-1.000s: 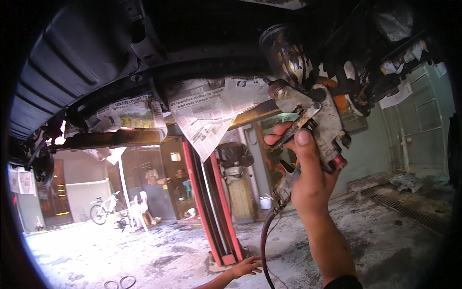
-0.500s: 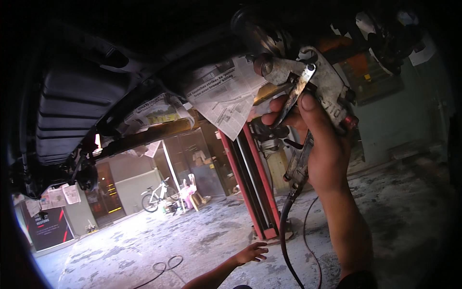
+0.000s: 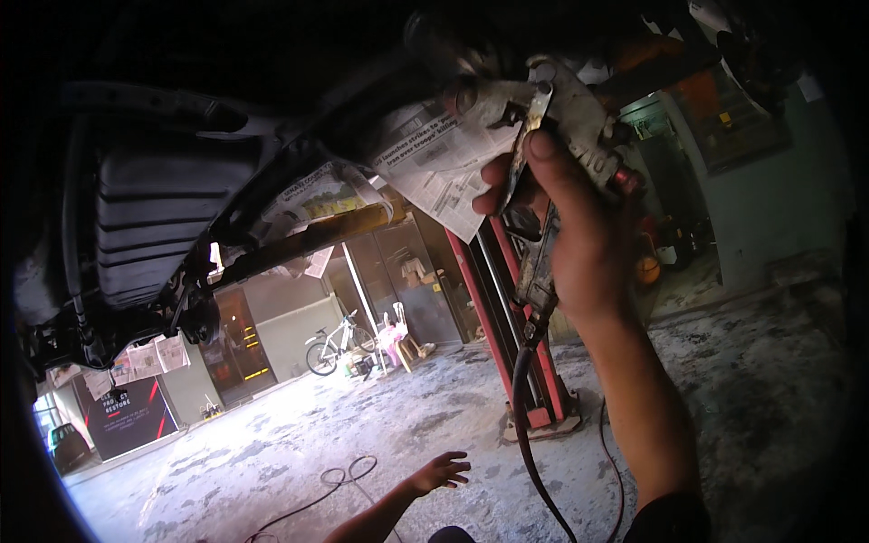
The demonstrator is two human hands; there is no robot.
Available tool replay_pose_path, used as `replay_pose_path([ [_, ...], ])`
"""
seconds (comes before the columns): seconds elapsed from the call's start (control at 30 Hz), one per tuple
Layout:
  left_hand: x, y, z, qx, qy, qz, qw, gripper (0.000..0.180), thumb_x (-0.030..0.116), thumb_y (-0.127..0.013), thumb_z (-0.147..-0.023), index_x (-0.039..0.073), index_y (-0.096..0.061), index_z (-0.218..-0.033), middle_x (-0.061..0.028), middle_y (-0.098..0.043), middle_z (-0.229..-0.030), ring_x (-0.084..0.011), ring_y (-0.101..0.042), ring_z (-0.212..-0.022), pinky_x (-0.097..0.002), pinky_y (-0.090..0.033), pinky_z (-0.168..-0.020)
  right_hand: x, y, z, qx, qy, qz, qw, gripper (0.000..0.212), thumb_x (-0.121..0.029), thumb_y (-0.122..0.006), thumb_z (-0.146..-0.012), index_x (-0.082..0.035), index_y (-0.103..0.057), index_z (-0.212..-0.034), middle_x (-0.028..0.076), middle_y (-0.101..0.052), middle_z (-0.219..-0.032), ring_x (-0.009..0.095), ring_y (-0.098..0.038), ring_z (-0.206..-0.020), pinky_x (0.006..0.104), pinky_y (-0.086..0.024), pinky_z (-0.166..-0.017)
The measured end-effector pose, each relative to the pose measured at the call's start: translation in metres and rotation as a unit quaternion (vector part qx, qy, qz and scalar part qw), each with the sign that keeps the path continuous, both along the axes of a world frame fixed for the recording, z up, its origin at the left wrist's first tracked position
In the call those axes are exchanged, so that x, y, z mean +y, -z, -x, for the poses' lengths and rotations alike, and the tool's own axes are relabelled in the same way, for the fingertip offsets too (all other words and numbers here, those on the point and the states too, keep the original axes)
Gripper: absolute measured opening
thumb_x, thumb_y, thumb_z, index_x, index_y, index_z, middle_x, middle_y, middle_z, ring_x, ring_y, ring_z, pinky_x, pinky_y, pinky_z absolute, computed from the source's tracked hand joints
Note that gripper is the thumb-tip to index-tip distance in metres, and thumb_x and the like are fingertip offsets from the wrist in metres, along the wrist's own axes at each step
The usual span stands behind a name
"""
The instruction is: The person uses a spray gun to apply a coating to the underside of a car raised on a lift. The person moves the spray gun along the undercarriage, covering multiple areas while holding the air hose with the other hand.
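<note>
My right hand (image 3: 584, 244) is raised under a dark vehicle underbody. It is wrapped round the handle of a dirty, whitish spray gun (image 3: 570, 113). Fingers and thumb lie against the gun's long metal trigger (image 3: 536, 110), and a red fitting (image 3: 626, 179) shows beside the wrist. From the foot of the handle a black hose (image 3: 520, 398) hangs down out of view. Low in the middle, my left hand (image 3: 442, 472) is held out over the floor with fingers apart and nothing in it. The front of the gun is partly lost in shadow.
Newspaper sheets (image 3: 444, 176) hang from the underbody behind the gun. A ribbed black panel (image 3: 167, 208) is overhead at left. A red lift post (image 3: 484, 312) stands ahead. Looped hose (image 3: 348, 472) lies on the stained floor. A bicycle (image 3: 337, 346) stands farther back.
My right hand and the spray gun have shifted left and slightly up in the view. My left hand appears a little farther left, still open. The background has slid right.
</note>
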State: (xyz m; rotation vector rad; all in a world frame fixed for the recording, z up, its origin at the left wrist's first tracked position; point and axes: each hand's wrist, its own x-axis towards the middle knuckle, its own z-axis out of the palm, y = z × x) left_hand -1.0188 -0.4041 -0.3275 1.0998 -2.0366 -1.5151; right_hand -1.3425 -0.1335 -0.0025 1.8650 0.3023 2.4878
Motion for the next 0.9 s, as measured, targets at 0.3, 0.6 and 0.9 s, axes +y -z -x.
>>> replay_pose_path([
  [0.3,-0.087,-0.02,0.009,0.02,0.006,0.007,1.0,0.06,0.038,-0.055,-0.105,0.01,-0.034,-0.154,-0.0121,-0.057,-0.143,-0.0258,-0.065,-0.118,-0.0403,-0.052,-0.095,-0.072,-0.03,-0.005,0.053,0.008,0.097,0.994,0.042,-0.029,-0.042,-0.107,0.002,-0.055,-0.132,0.021,-0.067,-0.115,0.03,-0.07,-0.1,0.0421,-0.054,-0.092],
  [0.6,-0.111,-0.172,0.05,0.135,0.047,0.151,0.978,0.059,0.038,-0.058,-0.103,0.007,-0.041,-0.15,-0.0115,-0.06,-0.138,-0.0222,-0.063,-0.116,-0.0385,-0.052,-0.094,-0.115,-0.013,-0.009,0.099,-0.005,-0.034,0.994,0.048,-0.034,-0.033,-0.109,0.003,-0.049,-0.135,0.016,-0.064,-0.121,0.025,-0.067,-0.102,0.041,-0.052,-0.094],
  [0.9,0.005,-0.267,0.121,0.099,-0.035,0.381,0.919,0.068,0.05,-0.055,-0.102,0.002,-0.041,-0.148,-0.0171,-0.059,-0.137,-0.0254,-0.061,-0.119,-0.0394,-0.049,-0.098,-0.135,0.033,0.024,0.03,-0.059,0.03,0.997,0.025,-0.012,-0.059,-0.098,0.003,-0.066,-0.118,0.013,-0.072,-0.104,0.02,-0.071,-0.09,0.0355,-0.058,-0.083],
])
